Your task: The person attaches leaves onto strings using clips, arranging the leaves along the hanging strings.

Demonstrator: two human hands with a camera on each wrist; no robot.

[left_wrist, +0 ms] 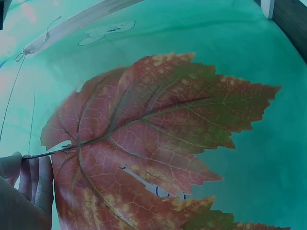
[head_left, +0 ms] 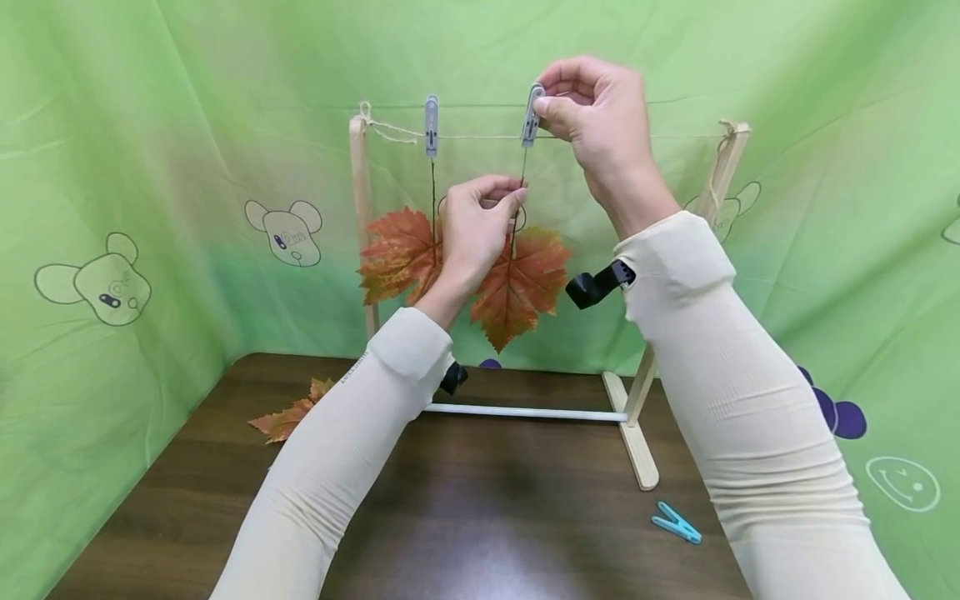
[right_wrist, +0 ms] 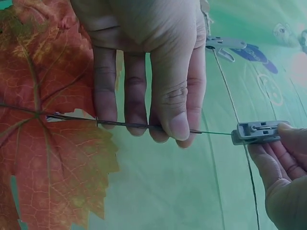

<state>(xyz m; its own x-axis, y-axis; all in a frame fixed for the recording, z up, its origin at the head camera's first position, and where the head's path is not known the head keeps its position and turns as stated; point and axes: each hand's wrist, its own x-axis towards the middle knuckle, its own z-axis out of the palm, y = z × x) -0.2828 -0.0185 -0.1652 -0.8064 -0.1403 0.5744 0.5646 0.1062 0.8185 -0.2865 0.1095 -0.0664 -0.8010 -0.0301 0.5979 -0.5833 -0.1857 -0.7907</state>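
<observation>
My left hand (head_left: 476,225) pinches the thin dark stem of an orange-red artificial maple leaf (head_left: 521,287), which hangs below the fingers. Above it, my right hand (head_left: 611,125) grips a grey clothespin (head_left: 532,117) between thumb and fingers at the string (head_left: 480,137). In the right wrist view the stem (right_wrist: 115,123) runs past the left fingers to the end of that clothespin (right_wrist: 259,132); whether it is clamped cannot be told. To the left, a second grey clothespin (head_left: 431,125) holds another maple leaf (head_left: 401,254) by its stem, partly behind my left hand.
The string is tied between two wooden posts (head_left: 726,167), joined low by a white rod (head_left: 525,412). On the brown table (head_left: 480,508) lie a blue clothespin (head_left: 677,523) at the right and a leaf (head_left: 292,414) partly behind my left sleeve. Green printed cloth (head_left: 187,150) surrounds the table.
</observation>
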